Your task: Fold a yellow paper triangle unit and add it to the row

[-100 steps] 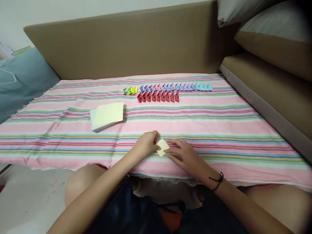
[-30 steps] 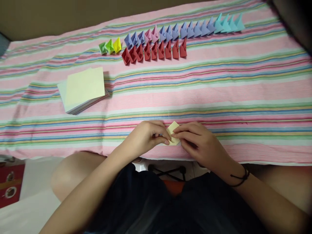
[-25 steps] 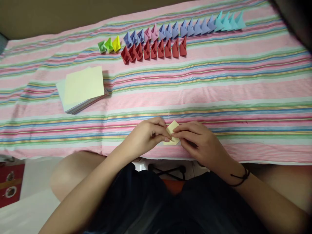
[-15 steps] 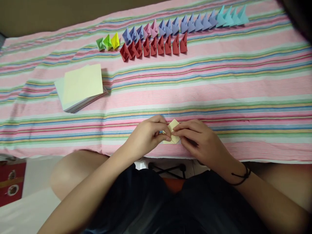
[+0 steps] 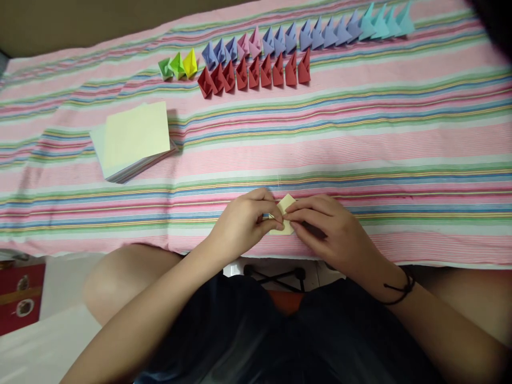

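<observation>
A small pale yellow folded paper (image 5: 286, 205) lies near the front edge of the striped cloth (image 5: 360, 144). My left hand (image 5: 244, 224) pinches its left side with curled fingers. My right hand (image 5: 332, 232) pinches its right side, fingertips meeting the left hand's over the paper. Most of the paper is hidden under the fingers. A black band circles my right wrist.
A stack of square paper sheets (image 5: 134, 140), pale yellow on top, sits at the left. At the far side stand rows of folded paper pieces: green and yellow (image 5: 178, 65), red (image 5: 254, 74), purple and pink (image 5: 276, 41), teal (image 5: 386, 22). My knees show below the cloth's edge.
The view has tilted down since 3.3 s ago. Both hands have closed in over the yellow paper, which is now folded smaller; in the last second they barely moved.
</observation>
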The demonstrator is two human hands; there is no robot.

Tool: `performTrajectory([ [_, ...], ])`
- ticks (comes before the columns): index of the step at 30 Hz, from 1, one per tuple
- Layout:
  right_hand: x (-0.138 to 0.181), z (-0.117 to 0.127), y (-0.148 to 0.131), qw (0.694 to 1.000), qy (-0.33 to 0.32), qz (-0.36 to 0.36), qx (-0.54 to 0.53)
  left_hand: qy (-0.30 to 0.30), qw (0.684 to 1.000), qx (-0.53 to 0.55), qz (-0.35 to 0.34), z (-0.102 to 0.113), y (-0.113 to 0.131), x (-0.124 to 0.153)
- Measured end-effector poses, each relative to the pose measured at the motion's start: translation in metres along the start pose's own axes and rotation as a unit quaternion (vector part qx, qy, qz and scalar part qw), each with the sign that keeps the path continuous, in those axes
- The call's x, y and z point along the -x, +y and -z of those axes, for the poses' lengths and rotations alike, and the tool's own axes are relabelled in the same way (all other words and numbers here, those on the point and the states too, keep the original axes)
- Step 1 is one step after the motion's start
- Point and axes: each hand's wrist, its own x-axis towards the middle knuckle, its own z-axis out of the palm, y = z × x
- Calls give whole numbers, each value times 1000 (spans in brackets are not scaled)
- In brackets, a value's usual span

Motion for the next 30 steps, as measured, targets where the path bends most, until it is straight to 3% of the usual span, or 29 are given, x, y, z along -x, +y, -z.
performTrajectory([
  [24, -2, -2, -4, 999, -28, -25, 33, 31, 999, -16, -30, 1, -6, -2],
  [27, -3, -1, -4, 998, -38, -37, 30, 32, 999, -27, -27, 8, -2, 5],
  [30, -3, -1, -4, 998, -48, -44, 28, 61, 990, -111, -63, 7, 5, 24],
])
